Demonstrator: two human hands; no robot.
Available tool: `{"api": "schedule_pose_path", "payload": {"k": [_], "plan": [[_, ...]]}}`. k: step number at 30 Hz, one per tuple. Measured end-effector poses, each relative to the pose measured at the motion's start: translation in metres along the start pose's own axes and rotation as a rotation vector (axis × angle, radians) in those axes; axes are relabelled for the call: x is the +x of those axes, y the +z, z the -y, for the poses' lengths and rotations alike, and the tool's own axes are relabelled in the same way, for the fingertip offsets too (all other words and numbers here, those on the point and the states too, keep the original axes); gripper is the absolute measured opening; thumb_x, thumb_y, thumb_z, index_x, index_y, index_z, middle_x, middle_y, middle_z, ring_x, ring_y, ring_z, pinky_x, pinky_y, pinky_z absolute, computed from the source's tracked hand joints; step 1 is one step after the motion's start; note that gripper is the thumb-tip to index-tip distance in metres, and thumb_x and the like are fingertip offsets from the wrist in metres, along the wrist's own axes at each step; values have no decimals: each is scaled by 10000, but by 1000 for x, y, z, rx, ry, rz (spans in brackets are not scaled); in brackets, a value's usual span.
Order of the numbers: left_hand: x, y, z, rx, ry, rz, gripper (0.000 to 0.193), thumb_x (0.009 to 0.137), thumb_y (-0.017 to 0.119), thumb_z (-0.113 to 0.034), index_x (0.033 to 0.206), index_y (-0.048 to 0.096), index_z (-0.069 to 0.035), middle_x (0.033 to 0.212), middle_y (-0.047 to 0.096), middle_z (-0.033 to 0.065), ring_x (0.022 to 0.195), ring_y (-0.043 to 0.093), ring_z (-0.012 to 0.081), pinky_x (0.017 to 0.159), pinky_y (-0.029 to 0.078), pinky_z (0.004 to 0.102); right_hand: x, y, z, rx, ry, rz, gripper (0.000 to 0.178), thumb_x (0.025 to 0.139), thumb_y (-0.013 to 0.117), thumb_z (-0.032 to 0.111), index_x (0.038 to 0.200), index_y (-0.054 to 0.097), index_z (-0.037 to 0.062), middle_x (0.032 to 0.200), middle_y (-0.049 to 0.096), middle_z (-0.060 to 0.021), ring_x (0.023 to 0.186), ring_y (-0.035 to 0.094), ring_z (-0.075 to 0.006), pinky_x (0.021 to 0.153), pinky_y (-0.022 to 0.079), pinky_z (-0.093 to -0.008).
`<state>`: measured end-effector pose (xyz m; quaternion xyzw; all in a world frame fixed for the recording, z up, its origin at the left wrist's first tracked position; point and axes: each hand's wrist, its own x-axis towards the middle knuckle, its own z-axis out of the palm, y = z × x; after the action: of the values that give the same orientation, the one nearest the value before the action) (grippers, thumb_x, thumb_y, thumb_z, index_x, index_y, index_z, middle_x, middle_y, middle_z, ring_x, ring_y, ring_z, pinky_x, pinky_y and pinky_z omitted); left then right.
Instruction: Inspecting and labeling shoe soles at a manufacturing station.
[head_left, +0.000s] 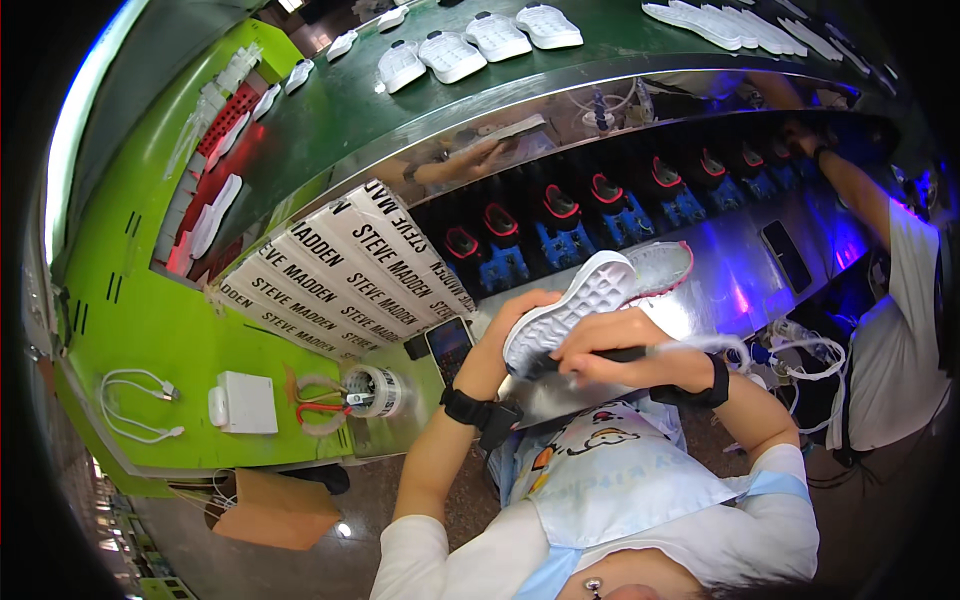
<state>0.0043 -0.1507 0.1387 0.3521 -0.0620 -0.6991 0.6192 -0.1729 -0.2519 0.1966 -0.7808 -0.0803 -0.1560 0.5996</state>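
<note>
A white shoe sole (pixel 582 300) is tilted up in front of me, its gridded hollow side showing. My left hand (pixel 512 315) is closed around its left edge. Against the lower part of the sole, my right hand (pixel 622 345) grips a dark-handled brush (pixel 625 354); its tip is dark and partly hidden by my fingers. A grey shoe upper (pixel 662 270) with a pinkish-red edge lies just behind the sole, on the metal bench (pixel 730 290).
Several dark shoes (pixel 557 200) with red collars and blue lower parts line the rack behind. A white box (pixel 345 270) with black lettering stands left. Phones (pixel 787 255), a tape roll (pixel 372 391) and scissors (pixel 318 408) lie about. White soles (pixel 450 55) sit on the green belt. A co-worker's arm (pixel 855 190) reaches in.
</note>
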Motion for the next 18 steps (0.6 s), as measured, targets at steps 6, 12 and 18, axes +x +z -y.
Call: {"api": "schedule_pose_path", "payload": {"k": [6, 12, 18], "plan": [[-43, 71, -12, 609, 133, -212, 239, 902, 503, -137, 1046, 633, 3, 1077, 646, 106, 989, 611, 162, 895, 467, 269, -11, -18, -4, -173, -12, 138, 128, 854, 613, 101, 879, 664, -14, 859, 667, -105, 745, 644, -210, 671, 500, -289], [0, 12, -15, 506, -75, -44, 311, 880, 592, -225, 1053, 650, 27, 875, 686, 101, 698, 663, 167, 627, 540, 274, -29, -48, -14, -247, 10, 65, 126, 853, 593, 69, 853, 684, -18, 822, 679, -107, 696, 663, -185, 677, 510, -301], [-32, 45, -53, 94, 253, 168, 491, 908, 433, -246, 1268, 471, 84, 1147, 603, 218, 929, 649, 295, 795, 548, 396, -21, -37, 22, 53, -151, -347, 226, 920, 470, 50, 854, 640, -84, 963, 643, -217, 690, 672, -248, 648, 551, -318]]}}
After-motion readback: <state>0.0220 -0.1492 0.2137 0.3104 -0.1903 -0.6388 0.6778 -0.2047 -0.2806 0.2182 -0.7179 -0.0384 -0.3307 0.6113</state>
